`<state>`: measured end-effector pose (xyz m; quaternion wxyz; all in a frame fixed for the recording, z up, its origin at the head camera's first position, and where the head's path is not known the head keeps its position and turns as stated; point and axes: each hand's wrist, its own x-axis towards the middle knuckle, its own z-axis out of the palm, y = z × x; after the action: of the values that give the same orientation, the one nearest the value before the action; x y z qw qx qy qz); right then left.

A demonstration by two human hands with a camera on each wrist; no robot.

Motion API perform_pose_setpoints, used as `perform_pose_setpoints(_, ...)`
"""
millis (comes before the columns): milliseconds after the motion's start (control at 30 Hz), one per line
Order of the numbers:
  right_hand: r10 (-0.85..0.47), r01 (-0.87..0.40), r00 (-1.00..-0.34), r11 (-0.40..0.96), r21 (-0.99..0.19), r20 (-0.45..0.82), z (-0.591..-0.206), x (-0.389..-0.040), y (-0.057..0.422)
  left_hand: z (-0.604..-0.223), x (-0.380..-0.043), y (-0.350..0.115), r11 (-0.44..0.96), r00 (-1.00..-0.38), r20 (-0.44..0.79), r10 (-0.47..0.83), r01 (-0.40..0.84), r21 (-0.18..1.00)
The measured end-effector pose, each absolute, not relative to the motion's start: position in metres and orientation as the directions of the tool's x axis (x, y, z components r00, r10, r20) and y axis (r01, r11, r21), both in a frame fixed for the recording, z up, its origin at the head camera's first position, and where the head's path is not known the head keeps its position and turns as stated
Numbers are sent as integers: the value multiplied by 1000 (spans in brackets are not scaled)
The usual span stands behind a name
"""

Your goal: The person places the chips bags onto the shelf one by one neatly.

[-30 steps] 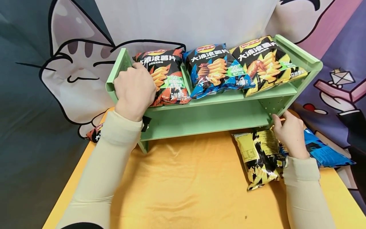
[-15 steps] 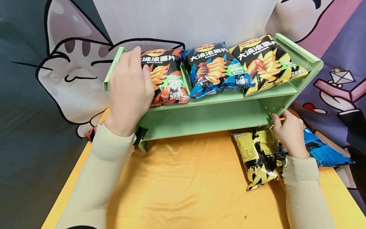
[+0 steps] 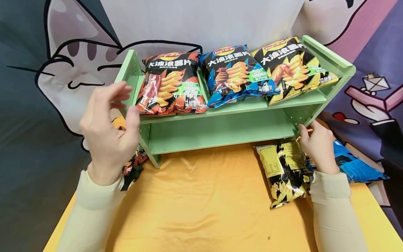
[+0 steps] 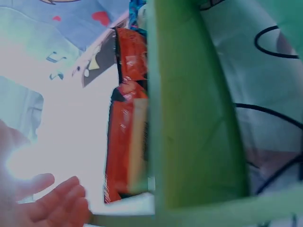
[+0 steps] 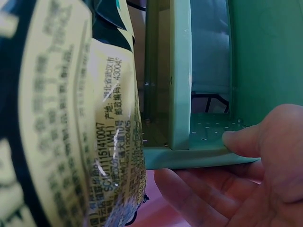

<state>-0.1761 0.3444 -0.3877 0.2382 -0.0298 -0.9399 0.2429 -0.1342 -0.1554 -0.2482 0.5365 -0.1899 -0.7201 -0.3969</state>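
Observation:
A green two-tier shelf (image 3: 220,131) stands at the back of the table. On its upper tier lean a red chip bag (image 3: 171,89), a blue chip bag (image 3: 237,75) and a yellow-and-black chip bag (image 3: 291,70). My left hand (image 3: 108,134) is off the shelf's left side, fingers loosely bent around nothing. In the left wrist view its fingertips (image 4: 71,201) show beside the shelf's green side panel (image 4: 199,118). My right hand (image 3: 319,148) grips the right side panel low down; the right wrist view shows the thumb (image 5: 244,141) on one face and fingers on the other.
A yellow-and-black chip bag (image 3: 283,175) lies back-up on the orange tablecloth (image 3: 201,206), with a blue bag (image 3: 359,162) to its right. Red bags (image 4: 125,142) lie left of the shelf. A printed cloth backdrop (image 3: 239,21) hangs behind.
My left hand has let go of the shelf's upper left and moved left and down, baring the red bag. The right hand keeps its grip on the panel.

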Motion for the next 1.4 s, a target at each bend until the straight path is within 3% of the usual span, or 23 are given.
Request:
perform_pose_setpoints(167,163,-65,-887,882,-467,432,-387,-176,343,-268,-123,-173,568,-297,901,-316,701,430)
perform_pose_setpoints(333,160,-75,-882,880,-468,442,-387,-176,344,-291,-114,-200,591,-379,868,-321,636,497)
perform_pose_setpoints(433,161,-76,-882,879,-472,443,-388,-176,344,-316,-117,-223,616,-476,827,-300,565,549)
perform_pose_setpoints(533,162,-78,-879,879,-470,448,-387,-175,343,-346,-125,-249,644,-630,704,-328,395,655)
perform_pose_setpoints(633,161,-80,-878,879,-471,450,-387,-174,343,-372,-134,-273,650,-799,444,-405,90,755)
perform_pose_setpoints(733,162,-76,-882,878,-473,443,-386,-173,343,-394,-144,-293,653,-879,163,-448,-198,731)
perform_pose_setpoints(833,160,-77,-886,876,-476,436,-386,-172,343,-413,-153,-310,689,-899,-36,-437,-360,629)
perform_pose_setpoints(1000,159,-75,-888,874,-479,431,-385,-172,344,-435,-167,-330,762,-899,-225,-376,-438,477)
perform_pose_setpoints(1400,159,-80,-882,878,-473,444,-386,-174,340,-438,-190,-347,779,-858,-402,-319,-479,405)
